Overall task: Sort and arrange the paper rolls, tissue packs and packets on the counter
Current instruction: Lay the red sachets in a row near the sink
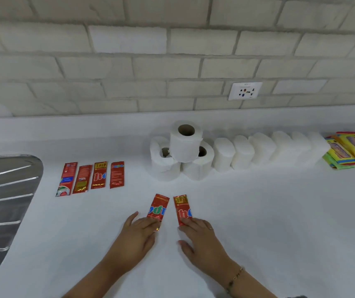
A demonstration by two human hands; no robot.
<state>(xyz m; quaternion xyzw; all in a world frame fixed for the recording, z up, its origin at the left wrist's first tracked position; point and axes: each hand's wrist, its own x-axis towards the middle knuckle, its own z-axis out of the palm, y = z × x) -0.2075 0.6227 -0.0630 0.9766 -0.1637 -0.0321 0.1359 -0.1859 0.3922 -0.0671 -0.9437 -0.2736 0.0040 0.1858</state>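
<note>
Both hands are laid low on the white counter, nearest the lens; the left hand is spread flat, its straight fingers pressed on the near end of a red packet, nothing pinched; the right hand is spread the same way, fingers flat on the near end of a second red packet, thumb held apart on the counter; a bracelet is worn on the right wrist. Those two packets are placed side by side, just apart, far ends pointed at the wall; further back and left, a row of four red packets is lined up beside the steel drainboard. Behind the hands, three paper rolls are stacked, one upright on two; to their right a line of white bundles is leaned along the back edge, rolls or packs cannot be told; at the far right, coloured tissue packs are piled; a wall socket is set in the tiles above.
</note>
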